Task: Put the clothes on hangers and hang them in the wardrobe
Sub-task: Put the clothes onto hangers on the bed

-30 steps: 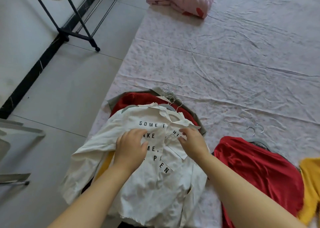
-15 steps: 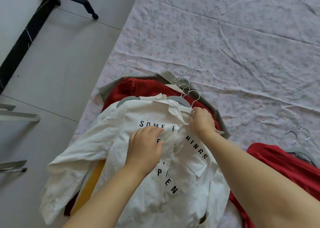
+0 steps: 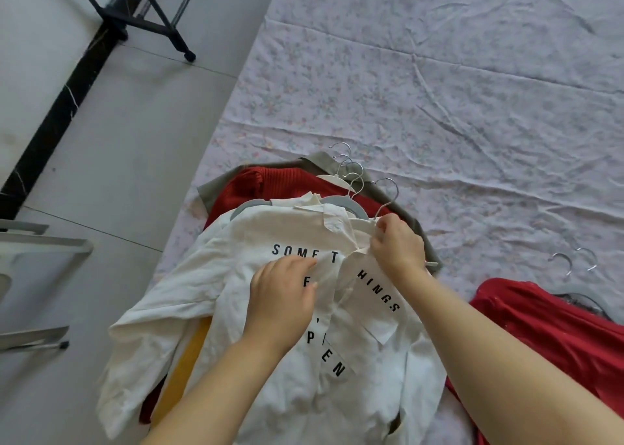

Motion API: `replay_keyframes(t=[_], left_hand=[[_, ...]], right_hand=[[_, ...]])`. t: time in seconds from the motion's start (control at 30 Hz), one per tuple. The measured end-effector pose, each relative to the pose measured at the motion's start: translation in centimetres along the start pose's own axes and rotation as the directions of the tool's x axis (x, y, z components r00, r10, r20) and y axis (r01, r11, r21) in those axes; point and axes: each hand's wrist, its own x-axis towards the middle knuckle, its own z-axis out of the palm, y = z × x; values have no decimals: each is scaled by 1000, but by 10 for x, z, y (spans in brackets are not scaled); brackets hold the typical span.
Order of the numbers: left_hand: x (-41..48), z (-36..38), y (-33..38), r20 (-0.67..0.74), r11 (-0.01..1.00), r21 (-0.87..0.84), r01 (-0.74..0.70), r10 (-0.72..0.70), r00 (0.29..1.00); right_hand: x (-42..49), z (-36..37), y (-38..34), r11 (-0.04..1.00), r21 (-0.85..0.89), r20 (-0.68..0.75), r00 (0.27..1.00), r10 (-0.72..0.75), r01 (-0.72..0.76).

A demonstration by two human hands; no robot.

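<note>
Head view: white shirt being hangered atop stacked garments on bed; hanging not yet done. Right hand pinches collar, left hand grips placket.

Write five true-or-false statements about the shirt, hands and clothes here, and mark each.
1. The white shirt lies over a red knit. True.
2. The right hand is at the shirt's collar. True.
3. The left hand lifts a hanger. False: it is on the shirt's front.
4. The shirt's lettering is red. False: it is black.
5. The red garment on the right hangs from a rail. False: it lies on the bed sheet.
</note>
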Motion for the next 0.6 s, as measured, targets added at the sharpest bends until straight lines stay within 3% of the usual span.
replay_keyframes(t=[0.17,0.37,0.47,0.6], left_hand=[[-20,-31,32,-73,998,11,-57,58,996],[-51,-78,90,-156,964,50,-261,265,951],[-71,-98,115,-181,912,57,-406,409,894],[-103,-112,129,-182,782,146,-605,623,761]], right_hand=[[-62,-56,-10,976,77,-190,964,-186,204],[-153,-122,-21,922,250,-331,921,-206,295],[-201,-148,-22,903,316,-377,912,-163,292],[-271,-175,-18,892,347,-483,870,-95,290]])
